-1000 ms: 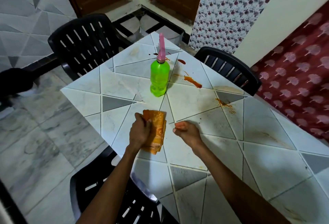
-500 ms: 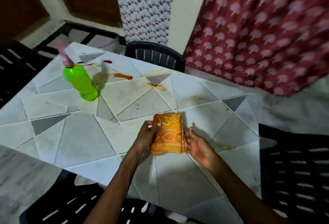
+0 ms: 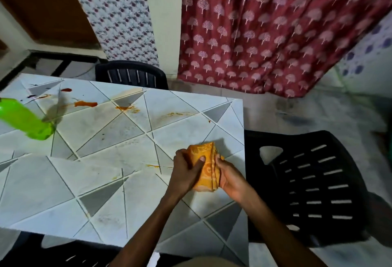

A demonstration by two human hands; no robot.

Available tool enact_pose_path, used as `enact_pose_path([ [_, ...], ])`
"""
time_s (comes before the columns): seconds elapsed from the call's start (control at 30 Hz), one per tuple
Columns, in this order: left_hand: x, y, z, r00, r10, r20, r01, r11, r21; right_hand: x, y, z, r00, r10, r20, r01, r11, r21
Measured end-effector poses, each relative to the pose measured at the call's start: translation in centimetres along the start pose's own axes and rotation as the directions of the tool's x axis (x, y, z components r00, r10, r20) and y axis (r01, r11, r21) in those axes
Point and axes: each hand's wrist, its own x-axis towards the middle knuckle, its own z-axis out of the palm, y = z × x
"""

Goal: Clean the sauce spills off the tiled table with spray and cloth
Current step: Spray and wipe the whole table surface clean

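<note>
Now my left hand (image 3: 184, 174) and right hand (image 3: 231, 179) both clasp the folded orange patterned cloth (image 3: 204, 150), moved rightward over the pale tiled table (image 3: 127, 182).

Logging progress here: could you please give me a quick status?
Left hand, right hand grip orange cloth. Sauce spills unwiped. Spray bottle stands apart. No obstruction seen.

head view, down over table (image 3: 131, 199)
</note>
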Motion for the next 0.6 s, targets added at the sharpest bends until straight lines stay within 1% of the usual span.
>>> enact_pose_path([
  [0.03, 0.0, 0.1, 0.7, 1.0, 0.018, 0.012, -0.018, 0.999, 0.038, -0.1, -0.3, -0.3, 1.0, -0.014, 0.015, 0.015, 0.999, -0.029],
  [0.07, 0.1, 0.3, 1.4, 0.999, -0.007, 0.044, 0.005, 0.999, 0.04, -0.2, -0.7, -0.8, 0.999, -0.026, 0.034, 0.028, 0.997, -0.068],
  [0.1, 0.4, 0.4, 1.9, 0.996, -0.031, 0.082, 0.031, 1.0, 0.008, -0.3, -1.0, -1.1, 0.999, -0.035, 0.036, 0.039, 0.993, -0.11],
  [0.17, 0.4, 1.2, 2.2, 0.981, -0.108, 0.163, 0.128, 0.985, -0.116, -0.2, -1.4, -1.6, 0.999, -0.038, 0.034, 0.044, 0.978, -0.203],
  [0.23, 0.4, 1.5, 2.1, 0.965, -0.166, 0.203, 0.203, 0.963, -0.176, -0.1, -1.9, -2.2, 0.999, -0.043, 0.02, 0.047, 0.955, -0.293],
  [0.27, 0.4, 1.5, 1.9, 0.958, -0.195, 0.211, 0.24, 0.947, -0.214, 0.1, -2.2, -2.4, 0.999, -0.05, -0.011, 0.044, 0.948, -0.316],
  [0.3, 0.6, 1.3, 1.6, 0.951, -0.226, 0.212, 0.28, 0.921, -0.27, 0.2, -2.4, -2.6, 0.997, -0.062, -0.048, 0.043, 0.945, -0.325],
  [0.4, 1.4, 0.9, 0.5, 0.909, -0.369, 0.191, 0.416, 0.791, -0.449, 1.3, -2.8, -3.7, 0.98, -0.081, -0.183, 0.023, 0.954, -0.299],
  [0.5, 2.7, -0.2, -1.1, 0.869, -0.47, 0.154, 0.471, 0.691, -0.548, 2.3, -2.8, -4.6, 0.95, -0.055, -0.307, -0.021, 0.97, -0.241],
  [0.57, 3.5, -1.0, -2.3, 0.851, -0.508, 0.131, 0.49, 0.683, -0.542, 2.8, -2.6, -4.9, 0.93, -0.047, -0.365, -0.041, 0.973, -0.228],
  [0.6, 3.9, -1.3, -2.9, 0.852, -0.509, 0.124, 0.497, 0.709, -0.501, 3.1, -2.3, -5.1, 0.918, -0.041, -0.395, -0.05, 0.975, -0.218],
])
